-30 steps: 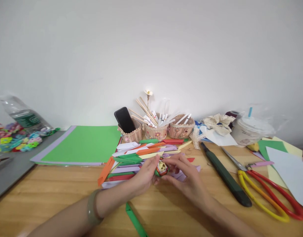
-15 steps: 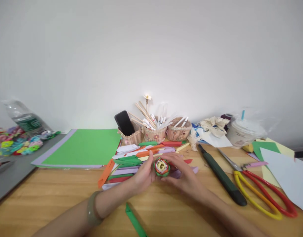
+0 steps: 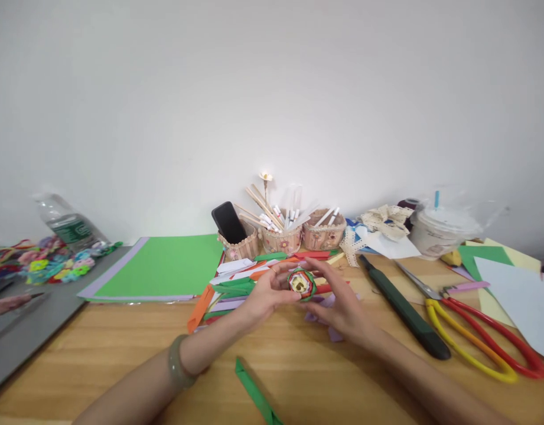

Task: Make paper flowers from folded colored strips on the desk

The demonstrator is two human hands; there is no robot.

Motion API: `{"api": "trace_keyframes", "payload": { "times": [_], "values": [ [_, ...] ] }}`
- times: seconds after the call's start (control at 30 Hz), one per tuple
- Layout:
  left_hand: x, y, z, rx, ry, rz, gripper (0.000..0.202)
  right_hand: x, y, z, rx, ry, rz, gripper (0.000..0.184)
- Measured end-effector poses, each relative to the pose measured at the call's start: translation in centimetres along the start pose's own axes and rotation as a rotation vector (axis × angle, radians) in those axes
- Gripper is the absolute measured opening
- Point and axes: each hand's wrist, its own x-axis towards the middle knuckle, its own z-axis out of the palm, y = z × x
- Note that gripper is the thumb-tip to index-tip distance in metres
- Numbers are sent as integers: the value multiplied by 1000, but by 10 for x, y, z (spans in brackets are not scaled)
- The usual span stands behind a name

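A small rolled paper flower, with a green and red rim and a yellow centre, is held up above the wooden table, its open face turned toward me. My left hand pinches it from the left. My right hand grips it from the right and below. A jade bangle circles my left wrist. Behind the hands lies a pile of folded paper strips in green, orange, white, purple and red.
A loose green strip lies near the front edge. Green sheets lie left. A phone and three cups of sticks stand at the back. A dark cutter, scissors and a drink cup are right.
Both hands lifted the paper flower off the strips and turned its open face up toward me. My view shifted slightly, so the left-side items appear further right.
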Motion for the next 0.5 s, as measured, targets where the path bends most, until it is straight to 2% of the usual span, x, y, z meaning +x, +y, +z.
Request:
{"api": "trace_keyframes", "payload": {
  "times": [0.07, 0.13, 0.2, 0.27, 0.3, 0.37, 0.4, 0.5],
  "values": [
    [1, 5, 1, 56, 13, 6, 48, 1, 0, -1, 10, 21, -5, 70],
    [2, 14, 2, 124, 42, 23, 46, 3, -1, -6, 35, 61, 8, 66],
    [0, 29, 0, 211, 84, 24, 44, 7, -4, -13, 87, 106, 86, 48],
    [-7, 48, -7, 280, 148, 92, 43, 11, -13, -23, 141, 145, 186, 27],
    [-12, 58, -13, 321, 172, 116, 42, 12, -21, -28, 152, 150, 208, 21],
    [-26, 79, -33, 407, 242, 140, 46, 13, -44, -36, 155, 145, 204, 23],
    [-34, 88, -46, 448, 287, 135, 47, 11, -59, -39, 161, 95, 158, 25],
    [-55, 109, -94, 590, 507, 140, 50, 0, -110, -42, 176, -189, -67, 25]
  ]
}}
